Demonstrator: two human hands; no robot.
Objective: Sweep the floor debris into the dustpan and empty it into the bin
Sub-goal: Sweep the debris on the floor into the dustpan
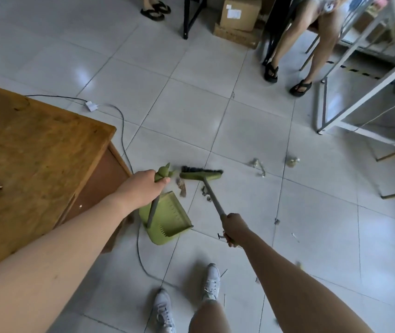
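My left hand [143, 188] grips the green top of the dustpan's grey handle. The green dustpan [167, 219] rests on the white tiled floor below that hand, its mouth facing right. My right hand [233, 228] holds the grey pole of the broom. The green broom head [201, 174] with dark bristles sits just beyond the dustpan. A brown scrap [182, 187] and small dark bits [205, 192] lie between broom and dustpan. Crumpled debris [257, 165] and another clump [292, 162] lie farther right. No bin is in view.
A wooden desk [35, 159] fills the left side, with a grey cable [138, 248] trailing past the dustpan. A seated person's legs [288, 49] and cardboard boxes [239, 15] are at the back. A white metal frame [348, 111] stands at right. Small scraps [295, 236] dot the floor.
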